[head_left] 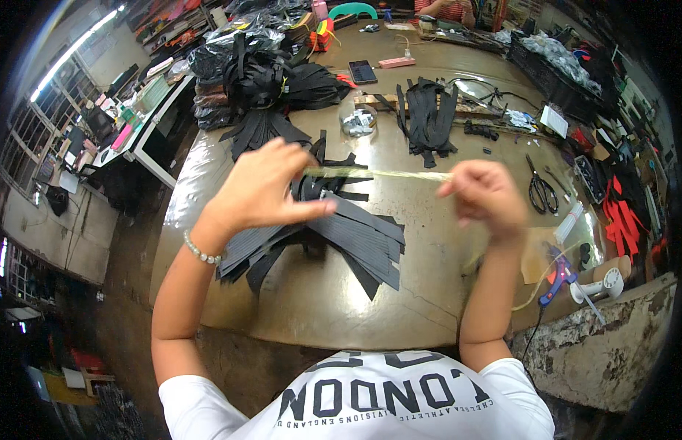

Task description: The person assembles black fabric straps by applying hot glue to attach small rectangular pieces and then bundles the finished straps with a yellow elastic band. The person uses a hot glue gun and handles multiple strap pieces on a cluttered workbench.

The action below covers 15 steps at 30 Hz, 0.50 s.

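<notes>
Between both hands, pale string (pinched grip).

Left hand covering part of the black strap pile at centre, right hand blurring, another person's arm being cropped by the top edge.
</notes>
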Motion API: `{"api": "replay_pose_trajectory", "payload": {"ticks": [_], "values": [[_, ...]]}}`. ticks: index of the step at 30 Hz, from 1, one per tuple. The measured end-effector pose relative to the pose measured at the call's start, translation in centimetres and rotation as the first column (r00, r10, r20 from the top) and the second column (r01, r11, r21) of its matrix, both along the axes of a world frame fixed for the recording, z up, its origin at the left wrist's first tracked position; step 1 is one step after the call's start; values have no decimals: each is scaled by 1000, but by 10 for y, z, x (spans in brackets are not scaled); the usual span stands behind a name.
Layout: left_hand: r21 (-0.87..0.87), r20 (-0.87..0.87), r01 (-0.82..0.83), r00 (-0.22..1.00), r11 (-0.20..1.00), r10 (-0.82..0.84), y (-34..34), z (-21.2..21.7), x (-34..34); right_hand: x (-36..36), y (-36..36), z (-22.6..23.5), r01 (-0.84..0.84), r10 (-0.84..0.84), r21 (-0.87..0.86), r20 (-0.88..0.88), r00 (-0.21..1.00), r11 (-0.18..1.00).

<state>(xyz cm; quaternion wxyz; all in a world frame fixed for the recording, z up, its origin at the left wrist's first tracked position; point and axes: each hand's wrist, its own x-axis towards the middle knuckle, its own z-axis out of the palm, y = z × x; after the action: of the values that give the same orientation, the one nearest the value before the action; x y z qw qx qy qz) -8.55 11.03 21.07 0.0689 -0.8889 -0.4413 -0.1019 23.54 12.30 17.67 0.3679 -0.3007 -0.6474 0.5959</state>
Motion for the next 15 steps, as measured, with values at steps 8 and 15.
{"api": "replay_pose_trajectory", "payload": {"ticks": [8, 15], "values": [[55, -352, 181, 924, 982, -151, 39, -111, -2, 86, 7, -21, 396, -449, 232, 254, 857, 888], [-194, -581, 192, 768, 962, -270, 63, -126, 18, 103, 17, -34, 477, -590, 351, 404, 699, 805]]}}
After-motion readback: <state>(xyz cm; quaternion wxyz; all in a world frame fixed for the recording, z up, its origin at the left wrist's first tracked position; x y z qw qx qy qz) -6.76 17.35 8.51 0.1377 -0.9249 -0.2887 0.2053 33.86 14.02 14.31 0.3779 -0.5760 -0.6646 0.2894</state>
